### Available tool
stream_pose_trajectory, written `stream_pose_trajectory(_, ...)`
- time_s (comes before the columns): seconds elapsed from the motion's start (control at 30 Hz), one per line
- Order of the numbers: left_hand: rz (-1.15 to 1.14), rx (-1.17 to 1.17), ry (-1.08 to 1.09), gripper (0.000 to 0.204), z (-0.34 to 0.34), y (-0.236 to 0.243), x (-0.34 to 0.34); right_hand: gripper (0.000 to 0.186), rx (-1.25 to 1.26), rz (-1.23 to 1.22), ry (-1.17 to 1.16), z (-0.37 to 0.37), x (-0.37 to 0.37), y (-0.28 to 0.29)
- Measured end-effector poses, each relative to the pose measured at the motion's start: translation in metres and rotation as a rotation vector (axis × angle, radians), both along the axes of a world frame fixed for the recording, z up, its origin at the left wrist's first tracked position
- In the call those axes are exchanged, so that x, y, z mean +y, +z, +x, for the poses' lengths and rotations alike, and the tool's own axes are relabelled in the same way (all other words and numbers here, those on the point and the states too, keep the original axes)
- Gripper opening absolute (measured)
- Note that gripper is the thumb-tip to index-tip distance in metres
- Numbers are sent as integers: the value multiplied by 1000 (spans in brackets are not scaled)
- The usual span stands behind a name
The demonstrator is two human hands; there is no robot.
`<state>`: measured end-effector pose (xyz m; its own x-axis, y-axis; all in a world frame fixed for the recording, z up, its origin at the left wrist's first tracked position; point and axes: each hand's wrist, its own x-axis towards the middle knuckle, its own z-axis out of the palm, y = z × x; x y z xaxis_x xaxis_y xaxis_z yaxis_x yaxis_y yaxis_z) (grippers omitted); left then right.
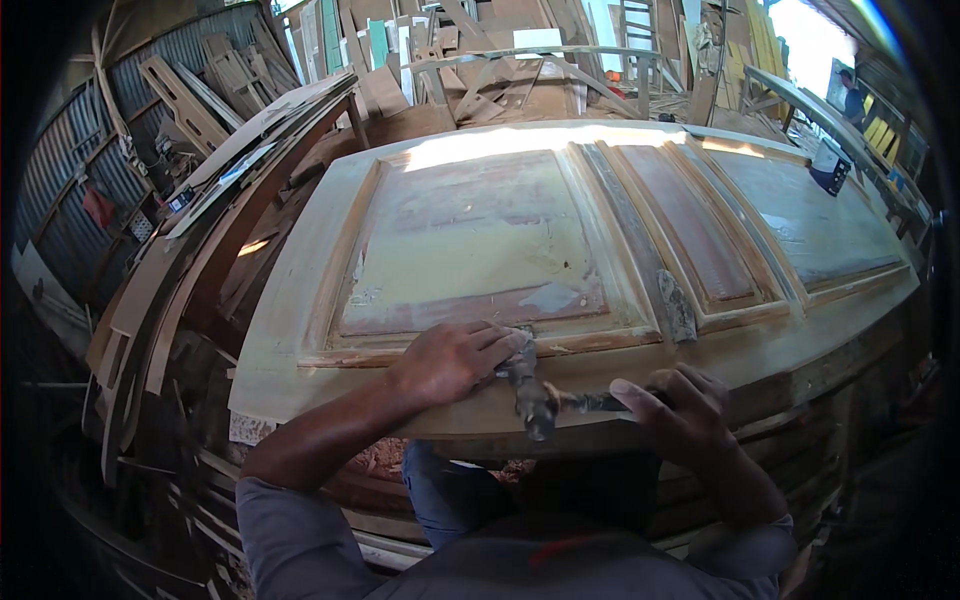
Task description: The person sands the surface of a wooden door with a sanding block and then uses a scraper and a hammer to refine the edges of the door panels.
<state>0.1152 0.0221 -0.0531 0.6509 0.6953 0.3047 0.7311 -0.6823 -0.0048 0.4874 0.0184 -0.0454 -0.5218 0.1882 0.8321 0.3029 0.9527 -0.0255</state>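
Note:
A large panelled wooden door (780, 345) lies flat in front of me, its recessed panels smeared with pale filler. Close to its near edge, my right hand (685, 410) is closed round the handle of a worn hammer (537, 408). The dark hammer head lies over the near rail, just right of my left hand. My left hand (455, 362) rests on the rail by the large left panel (470, 240), fingers curled and pressed together at the top of the hammer head. What those fingers grip is hidden. A worn, flat-bladed tool (677, 305) lies on the door beyond my right hand.
A white and dark container (830, 165) stands on the door's far right. Boards are stacked on a bench (225, 240) along the left. Beyond the door is a wooden trestle (545, 60), with timber leaning behind. Another person (853, 100) is at the far right.

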Motion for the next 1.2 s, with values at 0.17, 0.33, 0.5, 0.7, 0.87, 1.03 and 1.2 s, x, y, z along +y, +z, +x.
stream_pose_trajectory(0.17, 40, -27, -11, 56, 3, -1, 2, 50, 103, -7, 58, -3, 1, -6)
stream_pose_trajectory(0.33, 33, -26, 9, 55, 4, 2, -2, 52, -135, 29, -157, -4, 7, 7)
stream_pose_trajectory(0.5, 103, -237, 71, 30, 9, -4, -5, 52, 137, -4, -157, 4, 19, -15)
stream_pose_trajectory(0.7, 107, -787, 408, 21, -8, 13, -6, 45, 292, -60, -301, 7, 26, -28)
stream_pose_trajectory(0.87, 41, -639, 236, 19, -18, 14, -4, 45, 290, -11, -344, 8, 29, -31)
stream_pose_trajectory(1.03, -233, -777, 301, 20, -19, 16, 8, 42, 267, -47, -349, 7, 28, -34)
stream_pose_trajectory(1.2, -359, -814, 235, 24, -17, 20, 24, 39, 263, -94, -334, 5, 28, -33)
